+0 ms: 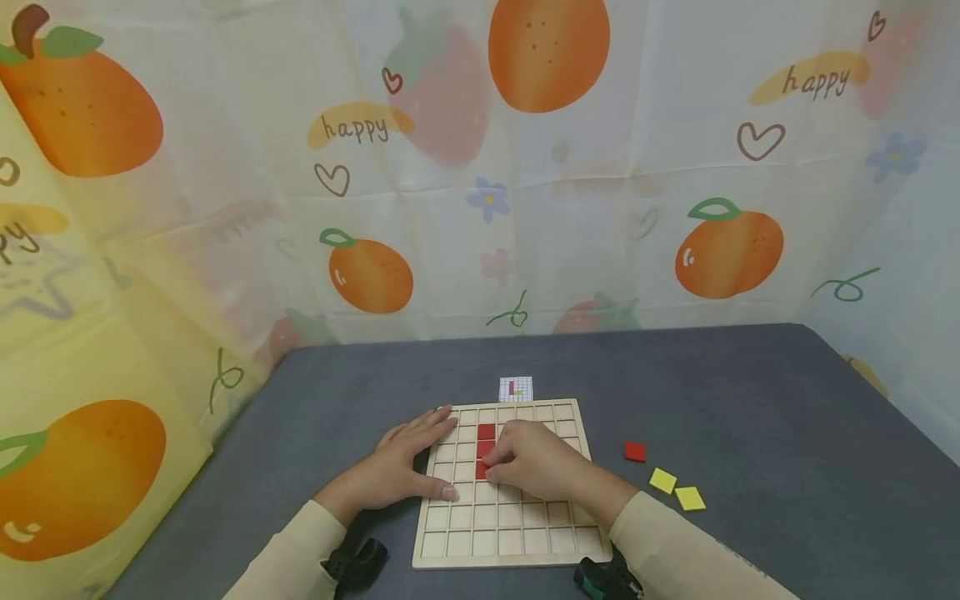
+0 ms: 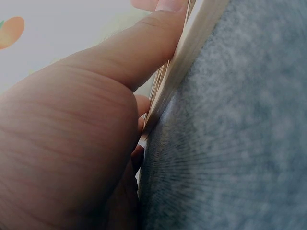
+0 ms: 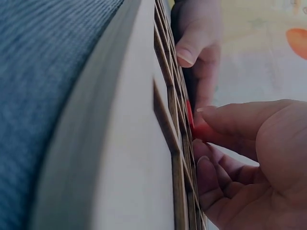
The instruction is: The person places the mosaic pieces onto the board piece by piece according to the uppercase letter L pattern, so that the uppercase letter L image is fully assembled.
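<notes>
A wooden grid board (image 1: 495, 546) lies flat on the table, with red square tiles (image 1: 486, 432) in one column of its cells. My right hand (image 1: 536, 458) bends over that column, thumb and fingertips pinching the lowest red tile (image 1: 481, 471) at its cell. In the right wrist view, red shows between the thumb and fingers of the right hand (image 3: 244, 158). Fingers spread, my left hand (image 1: 401, 467) rests on the board's left side, its thumb lying across the cells. Seen from the left wrist, the left hand (image 2: 86, 115) is against the board's wooden edge (image 2: 187, 52).
Right of the board lie a loose red tile (image 1: 634, 452) and two yellow tiles (image 1: 663, 480). A small printed grid card (image 1: 516, 389) sits just behind the board's far edge. The dark grey table (image 1: 337, 392) backs onto a fruit-patterned curtain (image 1: 570, 217).
</notes>
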`<state>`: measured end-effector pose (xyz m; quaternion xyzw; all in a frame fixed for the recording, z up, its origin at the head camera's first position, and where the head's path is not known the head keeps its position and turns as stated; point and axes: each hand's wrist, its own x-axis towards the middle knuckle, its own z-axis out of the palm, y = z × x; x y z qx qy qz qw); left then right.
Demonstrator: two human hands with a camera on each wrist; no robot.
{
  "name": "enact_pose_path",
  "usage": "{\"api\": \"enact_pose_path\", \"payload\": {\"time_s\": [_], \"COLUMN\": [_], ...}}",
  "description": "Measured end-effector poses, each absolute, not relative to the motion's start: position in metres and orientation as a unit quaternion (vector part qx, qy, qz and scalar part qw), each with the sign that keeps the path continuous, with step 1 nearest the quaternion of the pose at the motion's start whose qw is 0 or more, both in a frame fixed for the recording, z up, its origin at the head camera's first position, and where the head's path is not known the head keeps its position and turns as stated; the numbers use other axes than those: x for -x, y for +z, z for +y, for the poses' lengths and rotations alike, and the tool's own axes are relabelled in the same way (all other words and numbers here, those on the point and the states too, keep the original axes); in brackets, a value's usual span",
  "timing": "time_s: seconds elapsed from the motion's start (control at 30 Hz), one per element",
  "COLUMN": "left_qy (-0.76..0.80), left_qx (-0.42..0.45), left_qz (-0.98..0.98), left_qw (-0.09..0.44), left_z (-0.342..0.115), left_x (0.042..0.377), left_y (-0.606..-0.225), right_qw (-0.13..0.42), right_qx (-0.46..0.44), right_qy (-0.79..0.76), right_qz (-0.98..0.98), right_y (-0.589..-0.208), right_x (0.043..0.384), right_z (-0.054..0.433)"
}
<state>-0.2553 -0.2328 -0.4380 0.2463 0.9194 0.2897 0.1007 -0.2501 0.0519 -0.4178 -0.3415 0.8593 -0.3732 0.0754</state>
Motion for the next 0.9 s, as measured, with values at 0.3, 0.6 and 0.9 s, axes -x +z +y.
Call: {"api": "enact_pose_path", "payload": {"time_s": [0.3,0.6,0.9], "left_qy": [0.287,0.291,0.294], "left_qx": [-0.248,-0.236,-0.241], "left_qz": [0.920,0.921,0.919], "left_qw": [0.099,0.108,0.105], "left_z": [-0.234,-0.232,-0.233], "left_x": [0.256,0.255,0.256], "left_y": [-0.438,-0.439,-0.439], "right_qw": [0.116,0.174,0.184], "right_qx": [0.318,0.290,0.264], "right_qy": [-0.412,-0.542,-0.579], "right_qz": [0.846,0.769,0.749], "right_y": [-0.416,-0.399,-0.387], "right_x": [0.250,0.256,0.263], "right_z": [0.054,0.072,0.098]}}
